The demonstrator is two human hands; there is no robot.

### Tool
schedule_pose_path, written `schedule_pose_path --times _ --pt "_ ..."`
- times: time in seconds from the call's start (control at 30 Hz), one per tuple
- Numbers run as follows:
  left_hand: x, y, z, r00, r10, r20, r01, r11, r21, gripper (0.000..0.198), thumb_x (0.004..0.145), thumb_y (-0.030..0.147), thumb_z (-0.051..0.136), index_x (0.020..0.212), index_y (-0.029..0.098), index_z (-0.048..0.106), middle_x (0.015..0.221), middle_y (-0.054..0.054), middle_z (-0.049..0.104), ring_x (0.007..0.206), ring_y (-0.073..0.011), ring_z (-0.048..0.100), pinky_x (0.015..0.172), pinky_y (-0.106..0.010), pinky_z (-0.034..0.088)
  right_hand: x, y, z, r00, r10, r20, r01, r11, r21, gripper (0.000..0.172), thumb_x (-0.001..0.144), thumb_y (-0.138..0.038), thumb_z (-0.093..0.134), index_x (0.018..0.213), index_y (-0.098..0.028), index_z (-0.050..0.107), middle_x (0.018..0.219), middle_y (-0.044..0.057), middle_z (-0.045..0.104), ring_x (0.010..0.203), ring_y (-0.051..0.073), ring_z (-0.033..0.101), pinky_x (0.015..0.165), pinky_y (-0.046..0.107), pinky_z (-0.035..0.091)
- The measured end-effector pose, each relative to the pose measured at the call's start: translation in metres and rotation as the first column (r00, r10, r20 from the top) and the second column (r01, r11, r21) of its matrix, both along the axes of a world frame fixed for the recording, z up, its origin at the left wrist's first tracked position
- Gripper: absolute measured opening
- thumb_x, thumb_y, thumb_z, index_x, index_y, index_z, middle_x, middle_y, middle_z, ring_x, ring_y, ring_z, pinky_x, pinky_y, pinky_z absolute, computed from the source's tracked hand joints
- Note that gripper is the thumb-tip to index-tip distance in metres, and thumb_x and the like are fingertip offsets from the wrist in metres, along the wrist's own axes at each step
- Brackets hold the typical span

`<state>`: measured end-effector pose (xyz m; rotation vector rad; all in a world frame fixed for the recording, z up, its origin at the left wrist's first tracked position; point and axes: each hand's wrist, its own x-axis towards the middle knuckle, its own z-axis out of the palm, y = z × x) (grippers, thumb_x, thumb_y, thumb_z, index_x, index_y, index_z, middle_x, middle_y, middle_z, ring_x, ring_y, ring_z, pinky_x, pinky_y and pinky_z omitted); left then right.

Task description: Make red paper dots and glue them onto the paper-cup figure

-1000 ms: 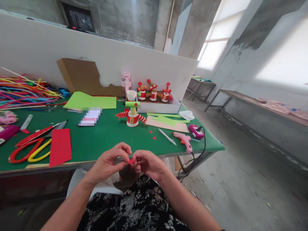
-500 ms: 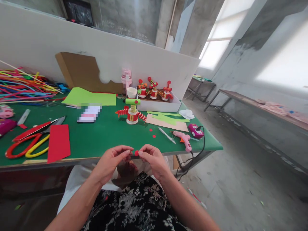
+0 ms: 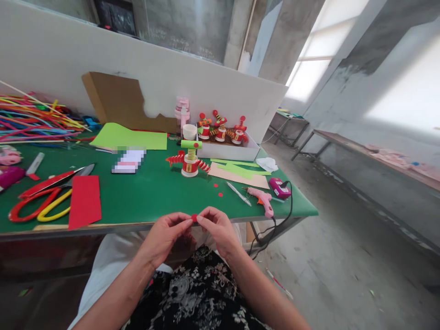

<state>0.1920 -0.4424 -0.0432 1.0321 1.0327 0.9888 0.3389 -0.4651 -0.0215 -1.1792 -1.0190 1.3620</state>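
Note:
A small red paper circle [image 3: 194, 218] is pinched at the table's front edge between both hands. My left hand [image 3: 172, 233] is closed with thumb and forefinger on its left side. My right hand [image 3: 216, 229] grips its right side with thumb and forefinger. Beyond them stands a paper-cup figure [image 3: 190, 166] with a red band, folded red arms and a rolled green top bearing a red dot. Two more red paper circles [image 3: 220, 195] lie on the green table [image 3: 137, 201] to the right of that figure.
At the right lie a white pen [image 3: 239, 193], a pink glue gun [image 3: 261, 200] with its cord, and paper strips [image 3: 237, 174]. A white box [image 3: 230, 151] holds several similar figures. Scissors [image 3: 51, 192], red paper [image 3: 85, 201] and a phone [image 3: 128, 161] are at the left.
My left hand has moved right and closed onto the red paper circle, which only my right hand held before. The view has shifted slightly.

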Motion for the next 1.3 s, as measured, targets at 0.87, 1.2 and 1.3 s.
schedule_pose_path --times 0.87,1.2,1.3 --pt "-0.015 0.038 -0.001 0.963 0.257 -0.079 -0.242 0.957 0.162 0.043 0.048 0.056 0.084 0.066 0.019 0.070 0.062 -0.002 0.068 0.061 -0.0148 0.058 0.061 -0.028 0.048 0.197 0.012 0.006 0.448 -0.413 0.793 0.543 0.830 0.126 0.018 0.073 -0.037 0.062 0.068 -0.023 0.054 0.051 -0.002 0.057 0.054 0.018 0.057 0.053 0.029 0.041" --pt "-0.017 0.043 -0.001 0.968 0.249 0.017 -0.249 0.962 0.116 0.047 0.047 0.058 0.085 0.067 0.018 0.071 0.064 -0.003 0.068 0.060 -0.0140 0.058 0.061 -0.029 0.049 0.120 -0.005 0.019 0.927 -0.228 -0.298 0.226 0.973 -0.042 0.020 0.067 -0.029 0.073 0.083 -0.020 0.065 0.071 0.001 0.059 0.054 0.011 0.051 0.042 0.022 0.046" --pt "-0.018 0.043 -0.001 0.970 0.240 0.032 -0.242 0.965 0.105 0.045 0.048 0.056 0.085 0.068 0.018 0.071 0.063 -0.002 0.067 0.060 -0.0138 0.057 0.061 -0.029 0.048 0.087 0.001 0.016 0.885 -0.117 -0.451 0.082 0.992 -0.096 0.017 0.071 -0.033 0.074 0.080 -0.019 0.068 0.074 0.003 0.060 0.055 0.010 0.048 0.043 0.021 0.045"
